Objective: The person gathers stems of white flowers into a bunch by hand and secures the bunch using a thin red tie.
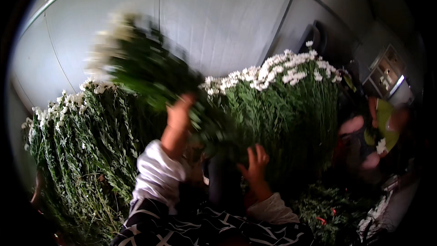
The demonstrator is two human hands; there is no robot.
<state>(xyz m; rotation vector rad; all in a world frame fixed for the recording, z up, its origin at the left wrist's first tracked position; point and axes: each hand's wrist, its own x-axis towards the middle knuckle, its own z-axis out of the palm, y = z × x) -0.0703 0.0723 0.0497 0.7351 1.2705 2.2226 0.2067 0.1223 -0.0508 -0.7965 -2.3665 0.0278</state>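
A blurred bunch of white chrysanthemums (157, 70) slants across the middle, its flower heads at the upper left and its stems running down to the right. My left hand (180, 114) is closed around the stems partway along. Close to the dark lower ends of the stems, my right hand (256, 166) has its fingers apart, with nothing visible in it. Behind the bunch stand upright rows of long-stemmed white chrysanthemums, one mass to the left (91, 146) and another to the right (282, 105).
A pale panelled wall (218, 23) rises behind the flowers. On the right, a person in a yellow-green top (387, 120) sits near a white flower. Cut greenery (327, 209) with small red bits lies at the lower right.
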